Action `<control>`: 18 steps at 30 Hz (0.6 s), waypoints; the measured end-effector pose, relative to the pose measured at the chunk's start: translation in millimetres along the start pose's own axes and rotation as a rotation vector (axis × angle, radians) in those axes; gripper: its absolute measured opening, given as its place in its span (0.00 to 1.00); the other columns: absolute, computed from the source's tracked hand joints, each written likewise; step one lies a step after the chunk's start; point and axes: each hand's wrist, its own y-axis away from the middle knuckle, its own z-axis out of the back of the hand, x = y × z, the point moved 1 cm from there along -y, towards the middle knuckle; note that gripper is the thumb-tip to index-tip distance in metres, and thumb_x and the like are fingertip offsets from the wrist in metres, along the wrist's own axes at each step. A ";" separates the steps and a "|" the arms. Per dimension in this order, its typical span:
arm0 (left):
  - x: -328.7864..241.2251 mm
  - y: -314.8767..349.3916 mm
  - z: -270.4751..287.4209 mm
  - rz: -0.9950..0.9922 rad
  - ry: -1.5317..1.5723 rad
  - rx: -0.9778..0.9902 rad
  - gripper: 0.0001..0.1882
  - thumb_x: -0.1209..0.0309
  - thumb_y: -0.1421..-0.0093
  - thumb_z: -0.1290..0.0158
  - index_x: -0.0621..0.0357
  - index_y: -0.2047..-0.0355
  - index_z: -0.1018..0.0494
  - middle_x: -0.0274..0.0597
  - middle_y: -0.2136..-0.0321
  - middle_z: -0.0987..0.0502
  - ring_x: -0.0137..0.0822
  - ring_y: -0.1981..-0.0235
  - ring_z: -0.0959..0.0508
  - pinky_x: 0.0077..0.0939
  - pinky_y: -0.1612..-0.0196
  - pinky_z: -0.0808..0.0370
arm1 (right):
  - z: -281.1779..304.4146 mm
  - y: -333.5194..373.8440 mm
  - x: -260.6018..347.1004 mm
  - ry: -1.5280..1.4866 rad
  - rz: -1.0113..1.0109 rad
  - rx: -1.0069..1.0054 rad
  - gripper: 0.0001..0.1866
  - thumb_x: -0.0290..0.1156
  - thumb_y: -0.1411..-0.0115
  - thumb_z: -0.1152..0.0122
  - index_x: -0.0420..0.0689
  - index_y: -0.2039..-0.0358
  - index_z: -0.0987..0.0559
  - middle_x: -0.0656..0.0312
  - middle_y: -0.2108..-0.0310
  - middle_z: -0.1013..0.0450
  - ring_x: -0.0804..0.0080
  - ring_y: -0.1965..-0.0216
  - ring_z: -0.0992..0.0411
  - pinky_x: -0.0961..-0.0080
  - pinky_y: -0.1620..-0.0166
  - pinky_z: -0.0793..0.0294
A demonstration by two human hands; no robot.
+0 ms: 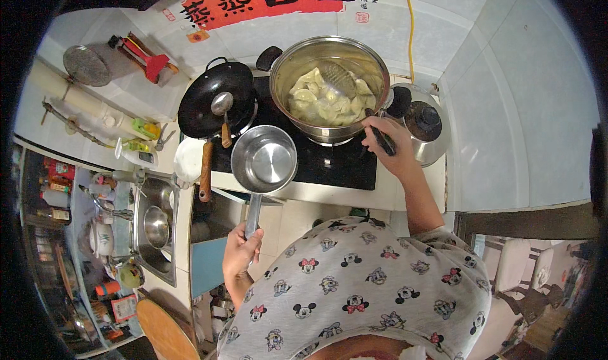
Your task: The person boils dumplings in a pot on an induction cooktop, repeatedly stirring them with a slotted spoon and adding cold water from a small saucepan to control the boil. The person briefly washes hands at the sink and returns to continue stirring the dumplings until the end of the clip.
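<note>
2 hands (240,251) (396,148) hold a saucepan (264,159) and, apparently, a skimmer (339,79).

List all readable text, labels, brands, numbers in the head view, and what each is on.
Red banner: large black brush characters, legible; wording not copied here.
Wall right of it: small black characters, red seal; likewise not copied.
Orange tag under the banner: too small to read.
Bottles at far left, red-edged item below: too small to read.

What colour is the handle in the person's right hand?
The handle in the right hand is black, seen best in the head view.
</note>
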 end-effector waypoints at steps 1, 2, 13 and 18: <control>0.7 -0.2 1.8 0.001 -0.014 0.003 0.09 0.71 0.43 0.46 0.62 0.72 0.33 0.31 0.89 0.35 0.21 0.92 0.39 0.16 0.90 0.42 | 3.0 1.9 4.1 0.087 0.034 0.008 0.11 0.20 0.45 0.44 0.38 0.60 0.27 0.57 0.71 0.28 0.74 0.76 0.25 0.83 0.76 0.27; 2.3 0.1 4.0 0.001 -0.028 0.007 0.09 0.71 0.43 0.46 0.62 0.72 0.33 0.31 0.89 0.34 0.21 0.92 0.39 0.16 0.90 0.42 | 5.3 4.8 7.1 0.175 0.068 0.016 0.12 0.18 0.46 0.43 0.38 0.60 0.27 0.57 0.71 0.29 0.73 0.76 0.25 0.82 0.75 0.27; 15.2 -2.3 9.0 0.040 -0.034 0.016 0.09 0.70 0.43 0.46 0.61 0.73 0.33 0.31 0.89 0.34 0.21 0.92 0.38 0.16 0.90 0.41 | 2.0 61.4 -2.2 0.050 -0.046 0.008 0.19 0.16 0.53 0.39 0.43 0.59 0.27 0.56 0.72 0.28 0.64 0.71 0.28 0.74 0.70 0.29; 24.2 -7.8 11.9 0.014 -0.056 0.087 0.09 0.70 0.42 0.47 0.60 0.75 0.34 0.31 0.89 0.35 0.20 0.92 0.39 0.16 0.90 0.42 | -4.0 72.4 -11.2 0.114 0.068 -0.043 0.19 0.16 0.53 0.39 0.43 0.59 0.27 0.54 0.72 0.29 0.63 0.72 0.27 0.73 0.72 0.29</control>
